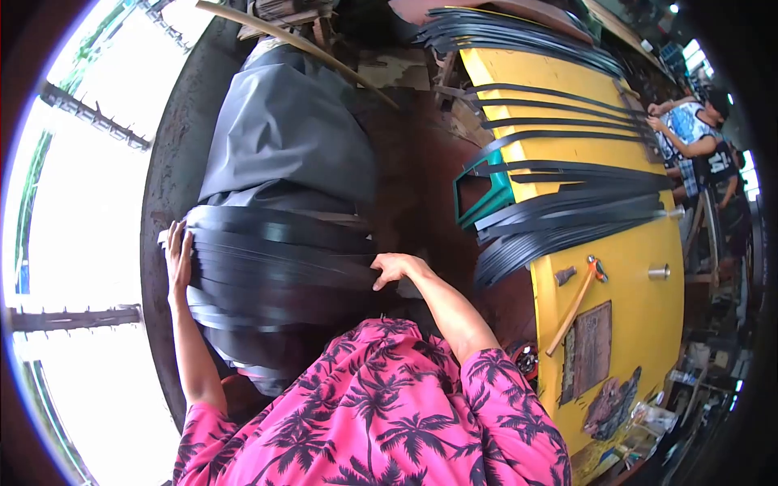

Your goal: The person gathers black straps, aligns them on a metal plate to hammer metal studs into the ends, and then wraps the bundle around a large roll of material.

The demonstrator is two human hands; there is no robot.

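A pile of long black strips (275, 247) lies across a bulky stack covered with a black sheet (284, 130). My left hand (179, 257) rests at the left ends of the strips, its fingers stretched out along the edge. At the right ends, my right hand (392, 269) has its fingers bent together around the strip edge; its fingertips are partly hidden. To the right, more black strips (575, 215) lie in groups across a yellow table (624, 316).
On the yellow table are a hammer (574, 308), a metal cup (659, 272), a wooden block (587, 350) and a crumpled cloth (612, 405). A green stool (494, 194) stands beside it. A wooden stick (300, 44) leans above the covered stack. Two people (689, 130) are at the far right.
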